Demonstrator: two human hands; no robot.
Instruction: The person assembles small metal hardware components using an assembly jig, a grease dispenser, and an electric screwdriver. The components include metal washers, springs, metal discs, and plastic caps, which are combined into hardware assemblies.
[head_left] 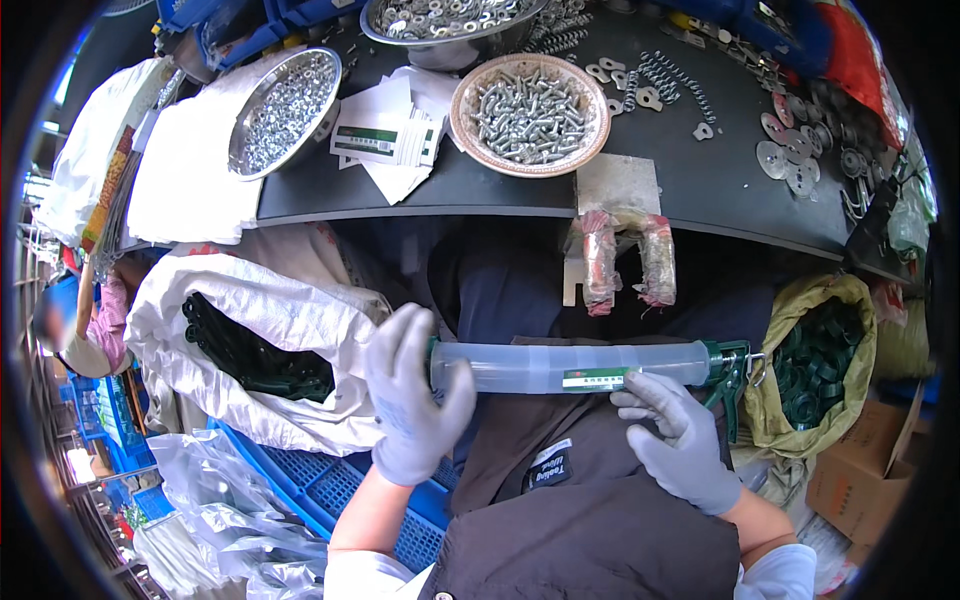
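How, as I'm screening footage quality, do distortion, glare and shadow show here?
In the head view, the black table has a bowed front edge and the corners go black; also in the head view, the plastic bags at lower left glint, shadow darkens the space under the table, and the translucent tube looks fairly sharp.

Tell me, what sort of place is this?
Probably an assembly workshop. Screws fill a dish on the bench, loose springs lie near it, and a sack at the right holds green parts, close to a tube with green fittings.
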